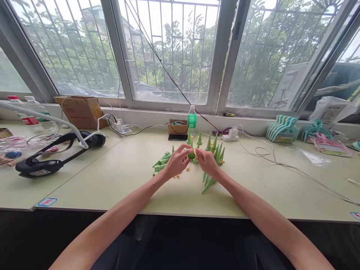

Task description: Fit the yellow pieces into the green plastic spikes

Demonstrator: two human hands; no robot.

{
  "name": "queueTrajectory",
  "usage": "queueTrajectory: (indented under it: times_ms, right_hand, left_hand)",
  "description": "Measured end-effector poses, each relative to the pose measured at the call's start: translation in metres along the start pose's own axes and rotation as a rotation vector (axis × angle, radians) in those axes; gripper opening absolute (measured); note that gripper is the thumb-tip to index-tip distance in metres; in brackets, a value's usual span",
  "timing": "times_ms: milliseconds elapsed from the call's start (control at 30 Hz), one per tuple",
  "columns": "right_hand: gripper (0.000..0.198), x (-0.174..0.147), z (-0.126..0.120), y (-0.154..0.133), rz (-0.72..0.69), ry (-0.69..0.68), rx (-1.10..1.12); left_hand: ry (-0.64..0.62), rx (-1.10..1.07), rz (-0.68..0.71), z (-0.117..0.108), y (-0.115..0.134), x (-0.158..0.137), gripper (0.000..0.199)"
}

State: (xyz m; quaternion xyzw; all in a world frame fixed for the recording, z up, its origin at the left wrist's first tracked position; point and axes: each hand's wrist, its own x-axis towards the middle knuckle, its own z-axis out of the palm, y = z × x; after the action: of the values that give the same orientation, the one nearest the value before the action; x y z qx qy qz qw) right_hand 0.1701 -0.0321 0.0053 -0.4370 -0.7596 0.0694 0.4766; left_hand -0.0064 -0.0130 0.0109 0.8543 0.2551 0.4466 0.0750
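Observation:
Above the table, my left hand (180, 159) is closed around a green plastic spike (191, 156), whose round hollow end faces me. Close against it, my right hand (206, 159) pinches what looks like a small yellow valve piece, mostly hidden by the fingers. Behind and right of my hands stand several pointed green spikes (199, 138), some with yellow valves on their sides. More spikes (208, 183) lie under my right wrist. Left of my left hand is a pile of hollow green pieces (161, 162). A few loose yellow pieces (188, 168) rest between my forearms.
A green-labelled bottle (192, 119), a phone (177, 137) and a small cardboard box (177, 128) stand behind. A black headset (42, 167) lies left. White cables (274, 159) cross the right side, near teal hangers (282, 129) and pink items (327, 144).

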Motion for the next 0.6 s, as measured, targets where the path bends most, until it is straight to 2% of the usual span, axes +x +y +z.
queueTrajectory:
  times_ms: [133,400,500,600]
  right_hand:
    - [0.042,0.000,0.001,0.000,-0.005,0.016,0.000]
    - [0.042,0.001,-0.002,-0.002,0.003,0.077,0.007]
    - [0.041,0.001,-0.003,-0.002,-0.003,0.078,0.011]
    - [0.041,0.000,-0.002,-0.001,-0.014,0.072,0.001]
  left_hand:
    - [0.023,-0.065,-0.042,0.000,0.004,0.003,0.021]
    - [0.076,-0.272,-0.391,-0.001,0.009,0.009,0.020]
    - [0.016,-0.435,-0.498,-0.003,0.010,0.011,0.034]
    - [-0.110,-0.603,-0.601,-0.004,0.012,0.013,0.051]
